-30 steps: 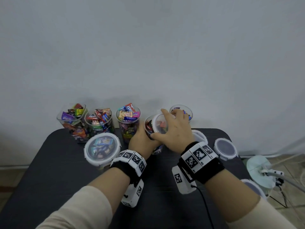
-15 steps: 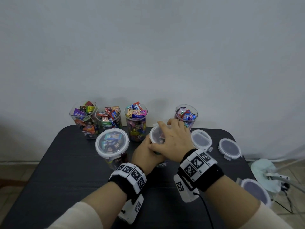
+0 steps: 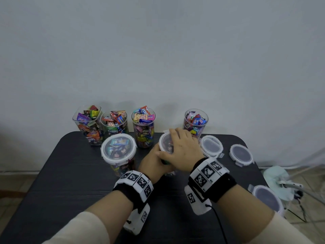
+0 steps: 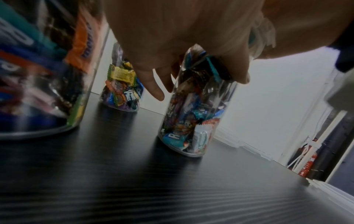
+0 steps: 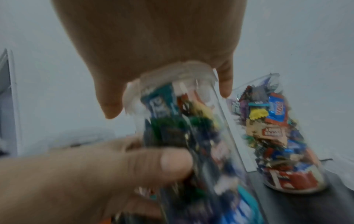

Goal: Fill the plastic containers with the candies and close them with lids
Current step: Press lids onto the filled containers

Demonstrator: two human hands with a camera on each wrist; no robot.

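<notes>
Cream sleeves (image 3: 75,228) cover both forearms; each wrist wears a black band (image 3: 220,184) tiled with white marker squares (black-patterned), a white camera block (image 3: 138,220) hanging beneath.

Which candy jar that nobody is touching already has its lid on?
The front-left jar, nearest the left hand, has its lid on. The four jars along the wall, like the far-right one, are open on top.
</notes>
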